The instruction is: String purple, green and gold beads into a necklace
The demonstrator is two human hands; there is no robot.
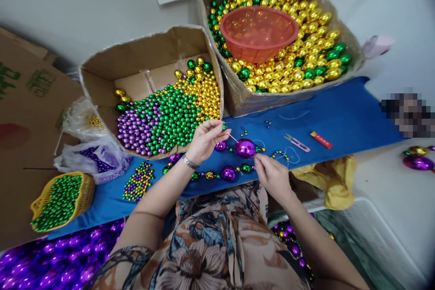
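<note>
Purple bead (245,148), large and shiny, sits over the blue cloth (340,113) between both hands. From the head view, the left hand (205,138) pinches a thin needle (232,137) that runs to the bead, while the right hand (273,176) closes its fingertips on the thread just beside it. A strung bead strand (217,174) lies beneath, near the cardboard box (142,59) of small beads.

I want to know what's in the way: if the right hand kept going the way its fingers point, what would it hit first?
The right hand points up-left at the large purple bead, which its fingertips already seem to touch; depth is unclear.
</note>
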